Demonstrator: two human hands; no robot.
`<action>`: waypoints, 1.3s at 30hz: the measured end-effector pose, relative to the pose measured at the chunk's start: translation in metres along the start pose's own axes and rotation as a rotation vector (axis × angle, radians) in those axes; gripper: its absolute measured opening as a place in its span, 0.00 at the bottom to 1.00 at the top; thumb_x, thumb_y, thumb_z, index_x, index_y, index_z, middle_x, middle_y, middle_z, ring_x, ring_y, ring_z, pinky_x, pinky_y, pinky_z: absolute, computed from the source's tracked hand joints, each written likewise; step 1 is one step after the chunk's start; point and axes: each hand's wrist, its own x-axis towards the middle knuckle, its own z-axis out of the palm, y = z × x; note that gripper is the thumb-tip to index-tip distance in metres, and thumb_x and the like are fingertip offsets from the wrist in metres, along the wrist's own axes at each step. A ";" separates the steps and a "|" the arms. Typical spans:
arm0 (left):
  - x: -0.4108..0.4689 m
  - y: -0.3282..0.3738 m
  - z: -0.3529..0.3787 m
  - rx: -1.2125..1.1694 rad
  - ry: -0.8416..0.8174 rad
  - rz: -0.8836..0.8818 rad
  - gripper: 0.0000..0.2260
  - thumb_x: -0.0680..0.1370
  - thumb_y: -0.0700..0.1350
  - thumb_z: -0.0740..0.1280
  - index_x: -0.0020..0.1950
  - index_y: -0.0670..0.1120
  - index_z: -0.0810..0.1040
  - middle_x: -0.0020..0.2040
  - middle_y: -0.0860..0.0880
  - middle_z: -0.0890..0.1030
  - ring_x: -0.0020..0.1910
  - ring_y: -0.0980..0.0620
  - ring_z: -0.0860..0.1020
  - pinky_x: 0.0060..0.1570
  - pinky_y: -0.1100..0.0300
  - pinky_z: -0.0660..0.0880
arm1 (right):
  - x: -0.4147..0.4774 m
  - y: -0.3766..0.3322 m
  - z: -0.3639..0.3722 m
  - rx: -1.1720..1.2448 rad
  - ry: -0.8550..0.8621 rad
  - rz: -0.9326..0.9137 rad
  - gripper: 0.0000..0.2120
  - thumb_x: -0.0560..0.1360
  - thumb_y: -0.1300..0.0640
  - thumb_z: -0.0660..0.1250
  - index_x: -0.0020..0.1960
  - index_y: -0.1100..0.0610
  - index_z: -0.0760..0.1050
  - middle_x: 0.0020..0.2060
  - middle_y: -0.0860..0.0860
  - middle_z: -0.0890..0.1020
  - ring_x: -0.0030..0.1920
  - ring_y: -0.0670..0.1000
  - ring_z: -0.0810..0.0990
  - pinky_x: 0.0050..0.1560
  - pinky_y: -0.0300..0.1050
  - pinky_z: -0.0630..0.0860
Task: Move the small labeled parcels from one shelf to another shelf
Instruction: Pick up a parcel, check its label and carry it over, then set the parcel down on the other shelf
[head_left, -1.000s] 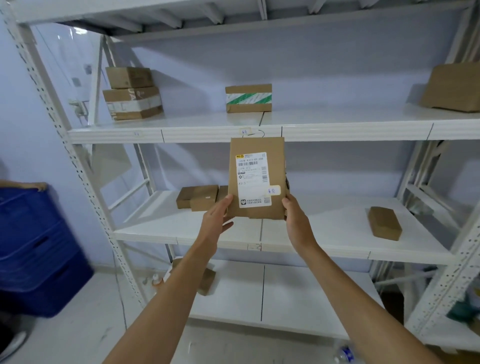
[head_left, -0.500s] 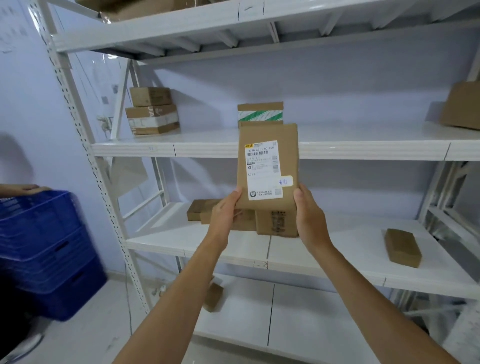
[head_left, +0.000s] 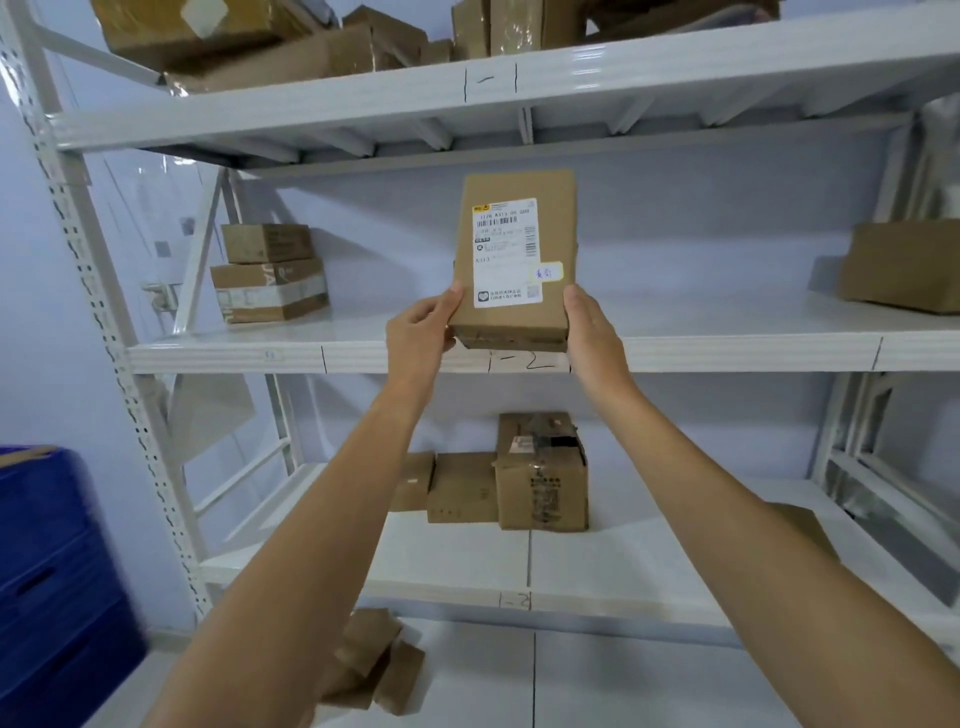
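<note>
A flat brown labeled parcel (head_left: 514, 254) with a white shipping label is held upright between both hands, its lower edge level with the front edge of the second shelf (head_left: 218, 358). My left hand (head_left: 422, 332) grips its lower left corner. Its lower right corner sits in my right hand (head_left: 589, 327). Below, on the third shelf (head_left: 457, 582), stand a taller taped box (head_left: 543, 470) and smaller parcels (head_left: 460, 488) beside it.
Two stacked boxes (head_left: 267, 273) sit at the left of the second shelf, and a large box (head_left: 904, 265) at its right. The top shelf (head_left: 311, 106) is crowded with cartons. Small parcels (head_left: 374, 660) lie on the bottom level. Blue crates (head_left: 52, 582) stand at the left.
Both hands have raised the parcel from the third shelf's height up to the second shelf. The view has tilted upward, and the green-striped box behind the parcel is hidden.
</note>
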 end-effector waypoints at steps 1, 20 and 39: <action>0.010 0.001 -0.002 0.002 0.008 0.010 0.10 0.78 0.56 0.73 0.41 0.52 0.87 0.42 0.49 0.87 0.41 0.51 0.81 0.47 0.56 0.82 | 0.010 -0.001 0.005 -0.015 -0.005 0.015 0.27 0.84 0.36 0.46 0.76 0.45 0.70 0.62 0.42 0.79 0.64 0.49 0.76 0.59 0.44 0.68; 0.142 -0.068 -0.016 0.194 -0.234 0.016 0.12 0.79 0.63 0.68 0.48 0.59 0.87 0.50 0.57 0.89 0.45 0.52 0.88 0.48 0.58 0.81 | 0.121 0.021 0.085 -0.048 0.045 0.359 0.36 0.76 0.24 0.45 0.61 0.50 0.76 0.58 0.54 0.79 0.59 0.57 0.77 0.59 0.53 0.70; 0.073 -0.047 0.000 0.014 -0.269 0.381 0.05 0.81 0.47 0.71 0.53 0.47 0.85 0.50 0.52 0.87 0.51 0.61 0.84 0.55 0.70 0.77 | 0.095 0.046 0.052 0.003 0.282 0.182 0.31 0.79 0.34 0.51 0.64 0.57 0.74 0.56 0.50 0.76 0.59 0.49 0.77 0.62 0.51 0.71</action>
